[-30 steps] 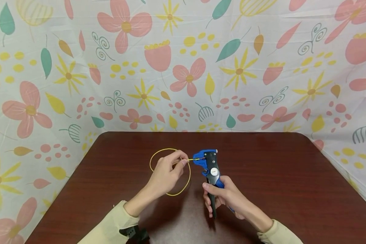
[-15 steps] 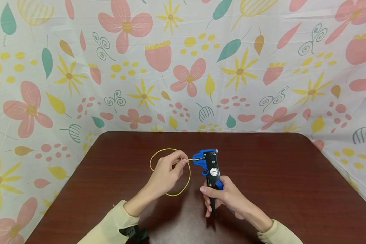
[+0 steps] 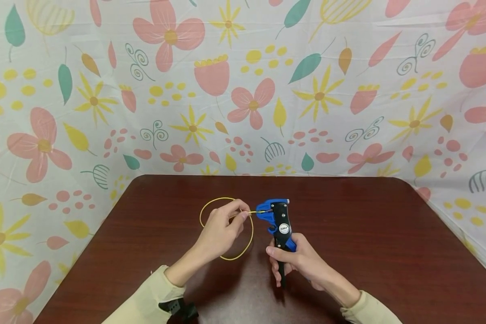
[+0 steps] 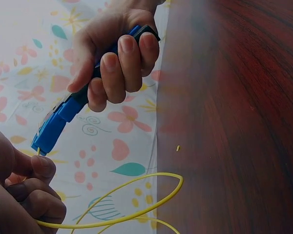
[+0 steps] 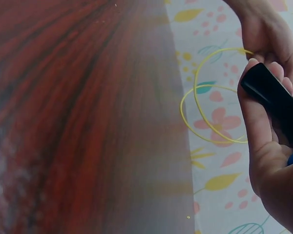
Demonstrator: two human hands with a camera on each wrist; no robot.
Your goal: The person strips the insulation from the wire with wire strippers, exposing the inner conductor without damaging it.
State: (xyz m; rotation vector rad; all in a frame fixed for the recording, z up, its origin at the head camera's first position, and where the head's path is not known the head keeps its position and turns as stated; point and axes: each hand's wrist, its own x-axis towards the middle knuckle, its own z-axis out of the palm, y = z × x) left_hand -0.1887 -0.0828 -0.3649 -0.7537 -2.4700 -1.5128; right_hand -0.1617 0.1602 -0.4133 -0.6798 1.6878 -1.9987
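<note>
Nothing has shifted: left hand [image 3: 222, 229] pinches yellow wire [image 3: 227, 225], right hand [image 3: 303, 263] grips wire stripper [image 3: 278, 220], whose handles it hides.

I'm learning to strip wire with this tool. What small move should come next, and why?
Probably squeeze the handles: the left hand pinches the yellow wire with its end already in the blue stripper head, and the right hand grips the handles.

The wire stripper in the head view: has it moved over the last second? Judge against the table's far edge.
No. The wire stripper keeps its place below the table's far edge; only the right hand's fingers shifted slightly on the handles.
</note>
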